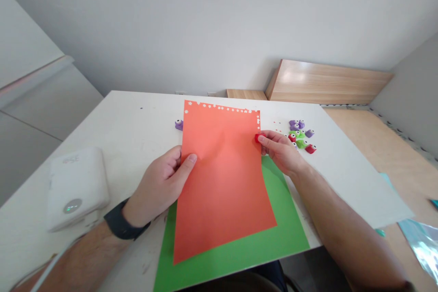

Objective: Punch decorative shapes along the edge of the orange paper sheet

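An orange sheet of paper is held up over the table, with small punched shapes along its top edge and down the upper right edge. My left hand grips its left edge, thumb on the front. At the right edge, my right hand is closed on a small red craft punch, which sits over the paper's border. Below lies a green sheet, partly covered by the orange one. Behind the right hand are several purple, green and red punches. Another purple punch is partly hidden behind the paper's left edge.
A white box-shaped device with a lit indicator and a cable stands on the left of the white table. Tiny paper bits lie near the punches. Clear plastic packaging rests on the wooden surface at right.
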A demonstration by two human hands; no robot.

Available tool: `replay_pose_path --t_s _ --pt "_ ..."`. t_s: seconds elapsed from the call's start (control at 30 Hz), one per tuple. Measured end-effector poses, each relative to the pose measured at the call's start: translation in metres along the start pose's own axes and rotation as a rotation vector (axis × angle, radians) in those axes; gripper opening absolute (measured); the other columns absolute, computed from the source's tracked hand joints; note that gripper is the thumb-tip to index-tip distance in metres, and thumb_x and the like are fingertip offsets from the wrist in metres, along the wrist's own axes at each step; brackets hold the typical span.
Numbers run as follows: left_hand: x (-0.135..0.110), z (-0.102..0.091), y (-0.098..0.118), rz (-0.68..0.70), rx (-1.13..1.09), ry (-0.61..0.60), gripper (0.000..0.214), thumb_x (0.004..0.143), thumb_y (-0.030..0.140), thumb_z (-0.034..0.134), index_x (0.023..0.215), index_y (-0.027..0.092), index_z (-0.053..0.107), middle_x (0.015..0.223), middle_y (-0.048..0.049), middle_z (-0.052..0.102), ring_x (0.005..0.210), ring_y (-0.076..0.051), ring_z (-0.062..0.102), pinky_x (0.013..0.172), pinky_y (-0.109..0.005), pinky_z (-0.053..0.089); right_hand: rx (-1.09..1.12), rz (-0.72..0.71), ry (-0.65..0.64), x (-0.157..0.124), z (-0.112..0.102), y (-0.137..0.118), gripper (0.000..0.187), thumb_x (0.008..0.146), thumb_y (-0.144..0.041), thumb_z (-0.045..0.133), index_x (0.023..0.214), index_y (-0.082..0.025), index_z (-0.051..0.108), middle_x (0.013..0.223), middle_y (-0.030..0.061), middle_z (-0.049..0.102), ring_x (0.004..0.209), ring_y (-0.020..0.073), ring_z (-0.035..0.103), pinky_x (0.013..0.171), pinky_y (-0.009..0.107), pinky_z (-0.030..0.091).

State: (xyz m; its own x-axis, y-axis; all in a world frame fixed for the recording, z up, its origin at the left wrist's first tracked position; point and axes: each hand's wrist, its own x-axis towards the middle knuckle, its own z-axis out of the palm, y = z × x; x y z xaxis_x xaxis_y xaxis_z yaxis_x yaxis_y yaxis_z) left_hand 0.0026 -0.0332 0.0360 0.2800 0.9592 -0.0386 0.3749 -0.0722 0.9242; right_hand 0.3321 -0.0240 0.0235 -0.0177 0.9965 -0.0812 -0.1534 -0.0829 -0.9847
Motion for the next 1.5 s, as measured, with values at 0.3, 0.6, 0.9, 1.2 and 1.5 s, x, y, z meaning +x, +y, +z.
replay_pose_path --t_s 0.3,0.6,0.9,1.2,1.5 --pt "0.0001 0.0004 -0.0002 -0.008 0.008 0.004 0.037 0.102 0.060 0.058 0.107 0.024 0.066 0.104 -0.0038 0.080 0.089 -0.026 0.072 0.072 -0.032 0.056 -0.004 0.019 0.012 0.0001 0.0019 -0.0007 0.035 0.081 -0.048 0.090 0.098 -0.020 0.077 0.090 0.0029 0.071 0.068 0.0136 0.052 0.065 0.031 0.040" --pt "-0.0001 0.0004 0.0021 -0.003 0.022 0.017 0.037 0.103 0.060 0.059 0.107 0.024 0.067 0.109 -0.0037 0.080 0.091 -0.024 0.073 0.075 -0.031 0.055 0.027 0.019 0.020 0.0005 0.0019 0.0007 0.035 0.079 -0.046 0.092 0.100 -0.021 0.078 0.089 0.0018 0.069 0.069 0.0128 0.052 0.064 0.029 0.042" --pt "-0.0008 0.0004 0.0027 -0.019 -0.003 0.011 0.038 0.102 0.060 0.059 0.108 0.023 0.066 0.105 -0.0048 0.080 0.091 -0.027 0.073 0.073 -0.032 0.056 0.026 0.019 0.012 0.0008 0.0002 0.0018 0.034 0.080 -0.045 0.091 0.101 -0.021 0.078 0.089 0.0015 0.069 0.068 0.0128 0.052 0.064 0.030 0.042" --pt "-0.0004 0.0006 0.0018 -0.013 0.011 0.016 0.033 0.103 0.056 0.059 0.106 0.024 0.067 0.104 -0.0044 0.080 0.088 -0.026 0.073 0.072 -0.032 0.056 0.028 0.017 0.014 0.0013 -0.0008 0.0022 0.032 0.081 -0.045 0.091 0.101 -0.023 0.079 0.089 0.0014 0.069 0.068 0.0132 0.051 0.064 0.030 0.043" --pt "-0.0008 0.0005 0.0014 -0.002 0.026 0.019 0.035 0.103 0.057 0.059 0.111 0.024 0.068 0.112 -0.0055 0.081 0.094 -0.027 0.074 0.077 -0.033 0.057 0.031 0.018 0.017 0.0017 -0.0011 0.0030 0.032 0.081 -0.045 0.091 0.102 -0.024 0.079 0.090 0.0020 0.069 0.070 0.0134 0.053 0.065 0.029 0.044"
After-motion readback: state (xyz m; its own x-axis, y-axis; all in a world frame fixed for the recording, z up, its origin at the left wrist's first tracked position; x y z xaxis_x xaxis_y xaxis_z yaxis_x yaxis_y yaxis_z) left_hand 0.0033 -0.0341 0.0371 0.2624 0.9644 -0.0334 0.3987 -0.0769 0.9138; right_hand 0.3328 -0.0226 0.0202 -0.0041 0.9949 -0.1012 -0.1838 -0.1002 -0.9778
